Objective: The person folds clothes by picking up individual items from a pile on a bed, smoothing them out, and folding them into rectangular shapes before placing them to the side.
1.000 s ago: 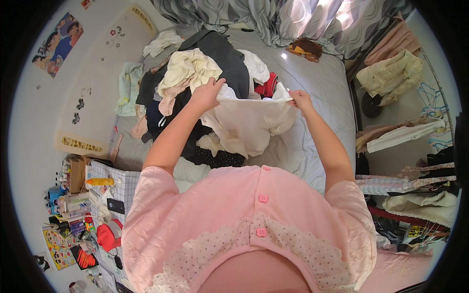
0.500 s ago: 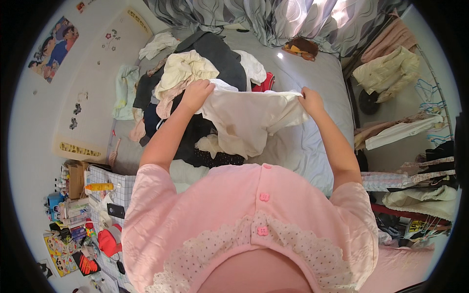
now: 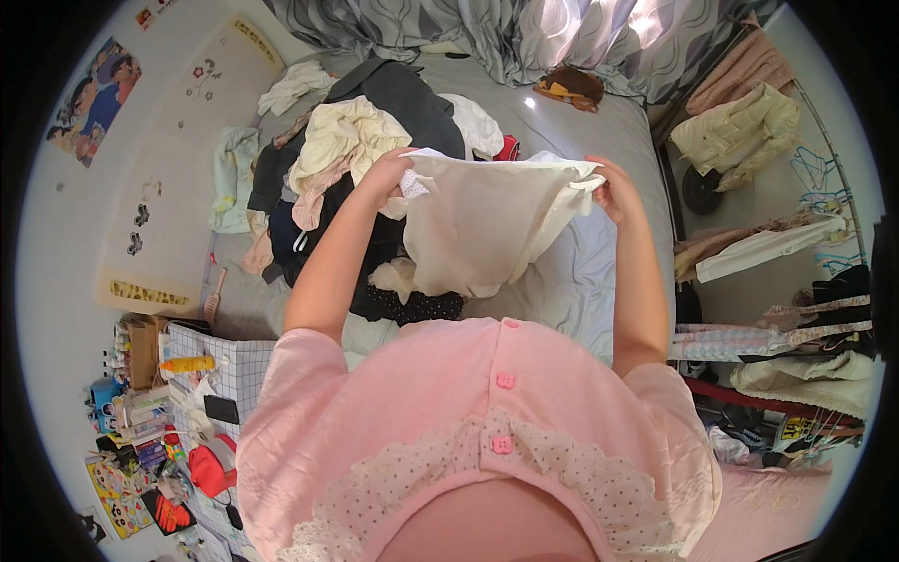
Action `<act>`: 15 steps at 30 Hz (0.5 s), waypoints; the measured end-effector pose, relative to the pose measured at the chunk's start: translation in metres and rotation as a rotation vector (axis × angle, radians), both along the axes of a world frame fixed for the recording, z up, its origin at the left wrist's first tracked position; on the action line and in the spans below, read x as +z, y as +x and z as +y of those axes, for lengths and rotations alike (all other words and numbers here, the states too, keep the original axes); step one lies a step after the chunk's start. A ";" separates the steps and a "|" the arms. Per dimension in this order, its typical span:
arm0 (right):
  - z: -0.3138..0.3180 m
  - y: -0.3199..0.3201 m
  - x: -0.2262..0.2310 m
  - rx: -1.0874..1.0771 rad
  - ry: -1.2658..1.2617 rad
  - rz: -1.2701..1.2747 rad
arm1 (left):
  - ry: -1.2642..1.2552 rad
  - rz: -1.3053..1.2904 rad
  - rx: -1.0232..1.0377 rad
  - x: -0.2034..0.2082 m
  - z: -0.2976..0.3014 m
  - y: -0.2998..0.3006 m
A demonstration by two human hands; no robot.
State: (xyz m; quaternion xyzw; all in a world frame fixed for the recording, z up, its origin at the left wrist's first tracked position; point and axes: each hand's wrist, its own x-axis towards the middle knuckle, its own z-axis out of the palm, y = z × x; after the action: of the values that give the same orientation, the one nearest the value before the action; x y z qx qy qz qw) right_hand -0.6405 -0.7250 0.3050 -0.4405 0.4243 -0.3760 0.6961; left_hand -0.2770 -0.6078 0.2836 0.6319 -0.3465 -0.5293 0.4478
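Stretched between my hands is a thin white garment (image 3: 487, 220), hanging down over the bed in front of me; its exact kind is hard to tell. My left hand (image 3: 386, 176) is closed on its upper left corner, where a bit of white lace shows. At the upper right corner my right hand (image 3: 615, 190) grips bunched white cloth. Just beyond and left of my left hand lies a heap of clothes, with a cream garment (image 3: 342, 140) on top and a dark grey garment (image 3: 398, 94) behind it. A black dotted cloth (image 3: 412, 304) lies below the left arm.
The bed (image 3: 599, 131) has a grey sheet, with a brown and orange item (image 3: 571, 87) near the curtain (image 3: 449, 33). Clothes hang on a rack (image 3: 824, 159) at the right. At lower left, a cluttered table (image 3: 243, 365) holds a phone (image 3: 221, 408) and a red cap (image 3: 213, 465).
My right hand has shifted slightly right and turned, bunching more cloth. The garment's top edge has risen a little and is spread wider.
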 end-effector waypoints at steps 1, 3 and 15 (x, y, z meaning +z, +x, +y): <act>0.004 -0.004 0.001 -0.001 -0.002 0.003 | 0.007 0.082 0.021 0.010 0.004 -0.007; 0.016 -0.019 0.003 -0.015 0.029 -0.139 | -0.023 0.107 0.021 0.030 0.010 -0.024; 0.126 -0.101 0.090 -0.380 -0.450 -0.383 | -0.448 0.014 -0.126 0.114 0.072 -0.119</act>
State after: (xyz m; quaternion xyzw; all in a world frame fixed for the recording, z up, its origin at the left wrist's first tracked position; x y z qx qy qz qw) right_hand -0.7419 -0.5993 0.3955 -0.4175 0.2669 -0.6587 0.5661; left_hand -0.3956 -0.5357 0.3972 0.4901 -0.4912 -0.4703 0.5452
